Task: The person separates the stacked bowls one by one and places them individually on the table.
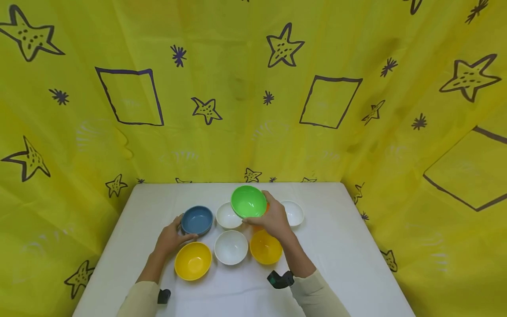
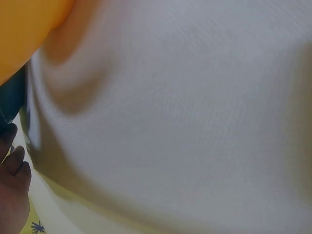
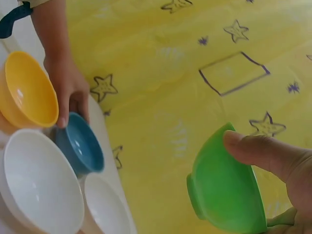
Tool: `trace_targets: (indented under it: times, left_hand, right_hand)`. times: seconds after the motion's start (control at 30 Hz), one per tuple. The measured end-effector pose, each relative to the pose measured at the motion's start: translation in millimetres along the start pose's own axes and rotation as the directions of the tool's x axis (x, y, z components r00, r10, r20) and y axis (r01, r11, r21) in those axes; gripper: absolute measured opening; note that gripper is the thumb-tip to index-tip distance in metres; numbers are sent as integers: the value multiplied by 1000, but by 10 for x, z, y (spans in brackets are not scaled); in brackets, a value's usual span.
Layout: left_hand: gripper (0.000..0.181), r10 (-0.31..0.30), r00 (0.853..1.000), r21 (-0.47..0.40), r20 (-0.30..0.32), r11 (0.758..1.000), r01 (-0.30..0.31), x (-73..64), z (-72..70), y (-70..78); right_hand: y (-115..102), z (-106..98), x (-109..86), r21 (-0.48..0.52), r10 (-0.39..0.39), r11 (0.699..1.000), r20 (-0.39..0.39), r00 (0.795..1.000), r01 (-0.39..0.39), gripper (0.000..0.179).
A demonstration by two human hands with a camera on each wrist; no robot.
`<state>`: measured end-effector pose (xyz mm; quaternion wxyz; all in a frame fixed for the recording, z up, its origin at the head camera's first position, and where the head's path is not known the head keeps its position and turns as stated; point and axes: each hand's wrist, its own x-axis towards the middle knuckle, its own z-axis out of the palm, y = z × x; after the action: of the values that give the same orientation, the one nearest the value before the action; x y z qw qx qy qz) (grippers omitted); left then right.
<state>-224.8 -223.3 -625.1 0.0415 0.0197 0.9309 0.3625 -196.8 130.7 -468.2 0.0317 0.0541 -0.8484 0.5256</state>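
In the head view my right hand [image 1: 273,216] holds a green bowl [image 1: 248,201] up above the table, its inside facing the camera. The right wrist view shows the thumb on the rim of this green bowl [image 3: 226,187], which is tilted. My left hand [image 1: 171,237] grips a blue bowl [image 1: 197,220] at the left, thumb on its near side and fingers round its outer side. Just nearer than the blue bowl sits a yellow bowl [image 1: 193,261]. In the left wrist view only part of the left hand [image 2: 12,190] shows.
White bowls stand in the middle [image 1: 231,248], behind it [image 1: 229,216] and at the right [image 1: 293,213]. A yellow-orange bowl [image 1: 266,247] sits below the right hand, with something orange partly hidden there. A yellow patterned curtain [image 1: 237,145] surrounds the white table [image 1: 328,264].
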Motion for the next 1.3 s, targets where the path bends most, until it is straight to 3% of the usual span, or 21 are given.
trace_targets:
  times: [0.17, 0.47, 0.87, 1.3]
  left_hand:
    - [112, 13, 1000, 8, 2, 1000, -13, -4, -50, 10]
    - [111, 14, 1000, 21, 8, 1000, -14, 8, -96, 13]
    - [110, -4, 1000, 5, 26, 1000, 4, -54, -25, -15]
    - [112, -5, 1000, 3, 21, 1000, 5, -17, -13, 8]
  right_hand:
    - [178, -218, -84, -27, 54, 998, -97, 994, -57, 98]
    - [489, -538, -271, -18, 122, 991, -232, 965, -129, 94]
    - [943, -517, -736, -89, 198, 967, -317, 928, -237, 98]
    - [1260, -479, -889, -162, 219, 946, -316, 923, -279, 101]
